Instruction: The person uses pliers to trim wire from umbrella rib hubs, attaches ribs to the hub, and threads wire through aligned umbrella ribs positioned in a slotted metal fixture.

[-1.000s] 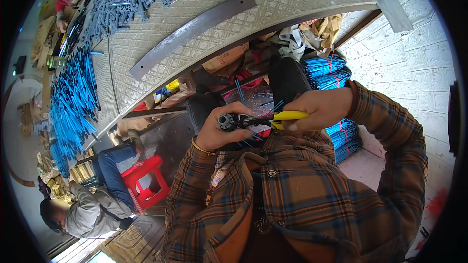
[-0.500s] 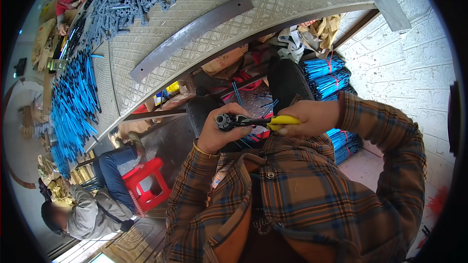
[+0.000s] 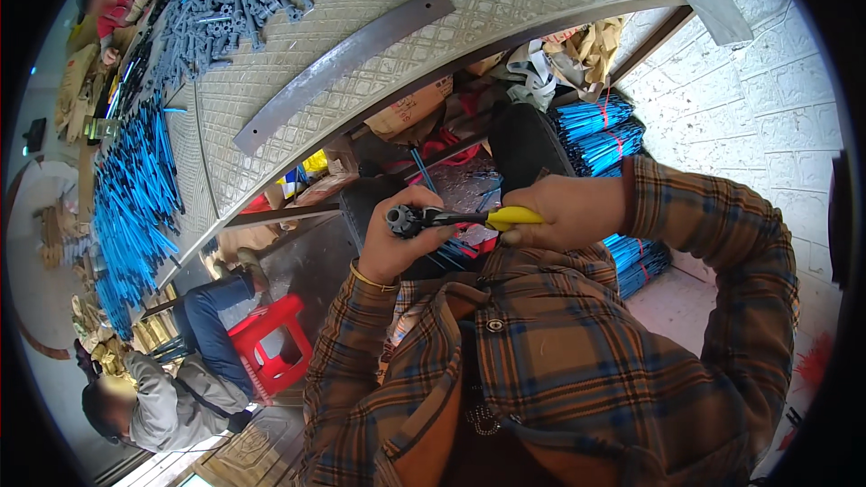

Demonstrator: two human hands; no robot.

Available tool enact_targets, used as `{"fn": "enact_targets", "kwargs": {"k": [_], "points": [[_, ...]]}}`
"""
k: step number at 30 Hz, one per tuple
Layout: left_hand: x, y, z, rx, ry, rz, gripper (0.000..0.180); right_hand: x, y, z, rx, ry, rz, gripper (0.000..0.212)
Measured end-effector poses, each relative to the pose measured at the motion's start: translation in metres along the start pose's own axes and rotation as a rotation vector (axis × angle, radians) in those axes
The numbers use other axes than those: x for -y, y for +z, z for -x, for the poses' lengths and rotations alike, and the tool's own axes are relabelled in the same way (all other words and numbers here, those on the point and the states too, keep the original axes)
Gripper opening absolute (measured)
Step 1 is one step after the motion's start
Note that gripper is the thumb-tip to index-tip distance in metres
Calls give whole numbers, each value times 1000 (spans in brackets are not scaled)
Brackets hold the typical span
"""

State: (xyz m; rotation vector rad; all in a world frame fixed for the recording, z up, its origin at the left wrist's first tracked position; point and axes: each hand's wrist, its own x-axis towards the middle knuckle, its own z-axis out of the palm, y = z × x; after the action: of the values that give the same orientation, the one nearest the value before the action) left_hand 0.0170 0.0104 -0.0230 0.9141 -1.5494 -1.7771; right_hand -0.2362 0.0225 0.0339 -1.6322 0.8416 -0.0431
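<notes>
In front of my torso, my left hand (image 3: 390, 252) is wrapped round a grey ribbed plastic piece (image 3: 400, 222), its round notched end facing up. My right hand (image 3: 577, 210) grips a pair of pliers (image 3: 514, 216) by the yellow handles. The dark jaws of the pliers point left and meet the grey piece at my left fingers. Just what the jaws bite on is too small to make out.
A patterned table (image 3: 311, 41) curves across the top, bearing a heap of grey plastic pieces (image 3: 225, 18), a curved metal strip (image 3: 343, 72) and blue rods (image 3: 135, 189). Tied blue bundles (image 3: 600, 135) stand by the wall. A red stool (image 3: 271, 343) and two people are at left.
Both hands have shifted slightly left in the picture, with the grey piece and pliers still held. The yellow handles look closer together. The view itself has moved a little.
</notes>
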Motion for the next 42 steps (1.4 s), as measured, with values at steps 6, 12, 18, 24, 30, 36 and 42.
{"fn": "enact_targets", "kwargs": {"k": [6, 12, 18, 24, 30, 36, 42], "points": [[-4, 12, -3, -158, -71, -31, 25, 26, -16, -7, 29, 112, 330, 34], [4, 1, 4, -138, -30, 66, 34, 27, -7, -9, -57, 80, 481, 37], [9, -8, 8, -106, -28, 155, 35, 25, -21, -9, 57, 73, 174, 38], [4, -3, 7, -85, -71, 110, 31, 31, -23, -10, 49, 4, 234, 38], [1, 6, 2, -124, -88, 29, 27, 28, -26, -5, 38, -12, 282, 37], [0, 12, 1, -184, -72, -8, 22, 31, -19, 0, -77, -8, 515, 33], [9, 14, -6, -126, -44, 34, 29, 19, -22, 16, -279, -5, 657, 29]]}}
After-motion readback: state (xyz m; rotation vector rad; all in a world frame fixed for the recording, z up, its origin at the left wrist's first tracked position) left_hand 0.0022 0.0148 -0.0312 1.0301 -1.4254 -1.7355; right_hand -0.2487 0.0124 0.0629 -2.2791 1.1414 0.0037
